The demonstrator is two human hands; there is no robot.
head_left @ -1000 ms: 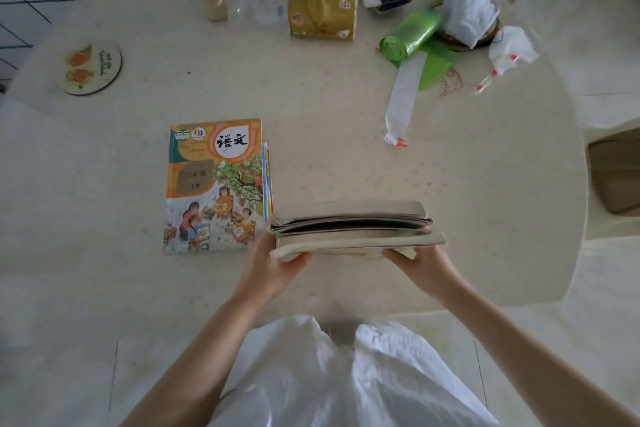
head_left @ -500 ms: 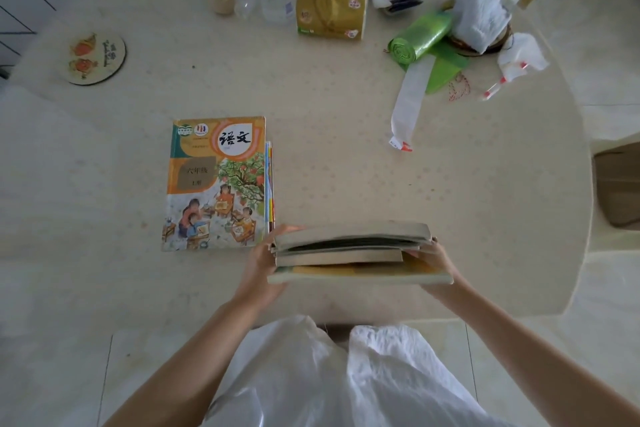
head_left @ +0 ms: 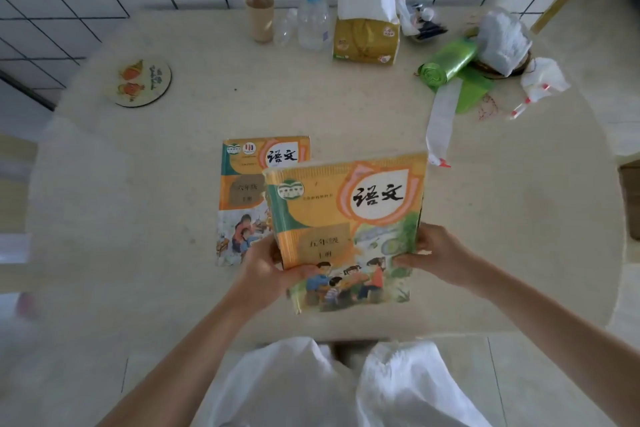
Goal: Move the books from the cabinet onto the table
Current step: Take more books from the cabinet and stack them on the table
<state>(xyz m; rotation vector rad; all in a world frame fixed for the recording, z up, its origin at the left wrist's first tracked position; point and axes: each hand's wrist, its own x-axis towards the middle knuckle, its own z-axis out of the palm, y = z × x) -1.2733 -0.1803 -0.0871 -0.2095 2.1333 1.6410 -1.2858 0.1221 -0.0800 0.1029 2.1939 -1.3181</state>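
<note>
Head view, book between left hand, right hand grip

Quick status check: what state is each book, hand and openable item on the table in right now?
Orange-and-green textbook stack: held, cover up.
Left hand: grip on stack's left edge.
Right hand: grip on stack's right edge.
Orange illustrated textbook on table: flat, closed, partly covered.
Yellow tissue pack: open, tissue sticking up.
Green bag roll: partly unrolled.

tissue box, pump bottle, green bag roll, coaster
</note>
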